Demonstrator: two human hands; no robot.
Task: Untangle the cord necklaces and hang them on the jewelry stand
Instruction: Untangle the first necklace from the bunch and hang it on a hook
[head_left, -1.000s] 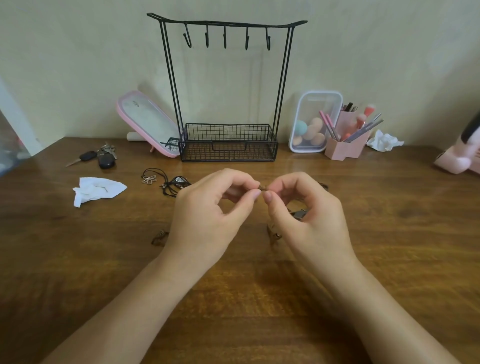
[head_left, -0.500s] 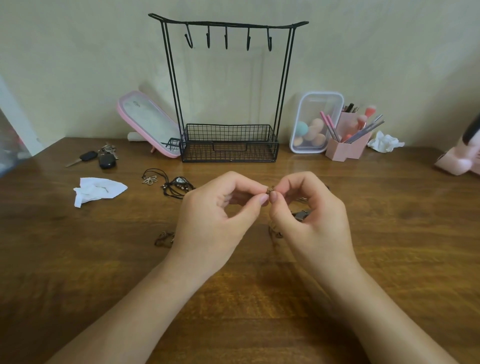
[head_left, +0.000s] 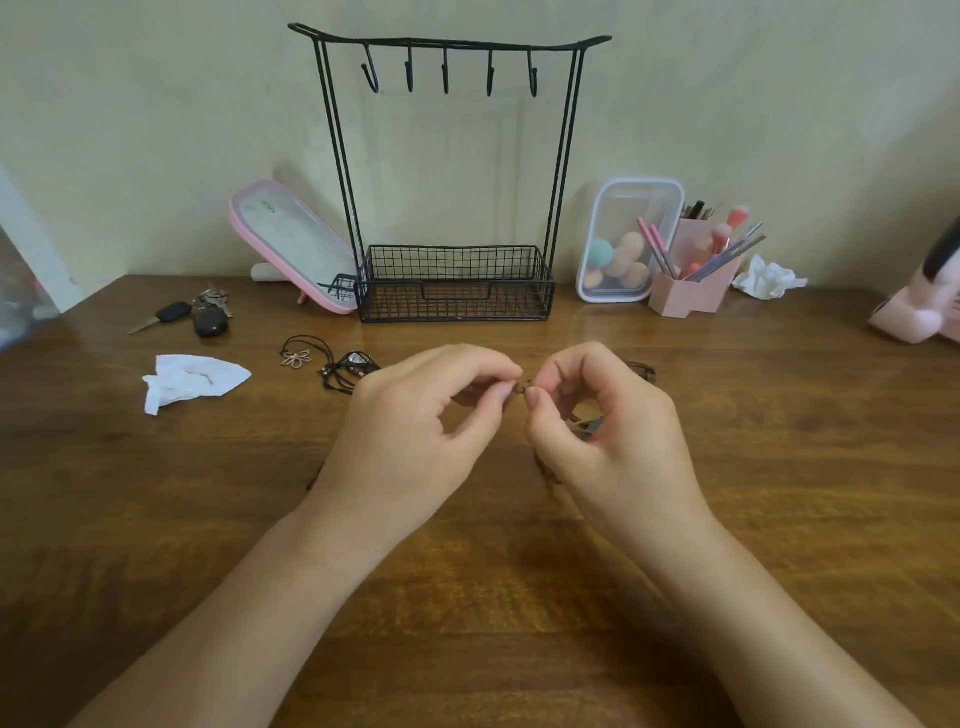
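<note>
My left hand (head_left: 415, 431) and my right hand (head_left: 608, 436) meet above the table's middle, thumb and forefinger of each pinching a small knot of a brown cord necklace (head_left: 521, 388). The rest of that cord trails under my right hand and shows beyond it. A black cord necklace with a flower pendant (head_left: 296, 357) and another with a dark pendant (head_left: 353, 364) lie tangled on the wooden table (head_left: 467, 597) to the left of my hands. The black wire jewelry stand (head_left: 452, 171) stands at the back, its several hooks bare.
Car keys (head_left: 192, 314) and a crumpled tissue (head_left: 189, 379) lie at the left. A pink mirror (head_left: 291, 249) leans beside the stand. A clear box of sponges (head_left: 626, 244), a pink brush holder (head_left: 696, 275), another tissue (head_left: 769, 278) and a pink object (head_left: 919, 312) sit at the right.
Both hands stay pinched on the brown cord's knot, with only small finger shifts. The view has dipped slightly.
</note>
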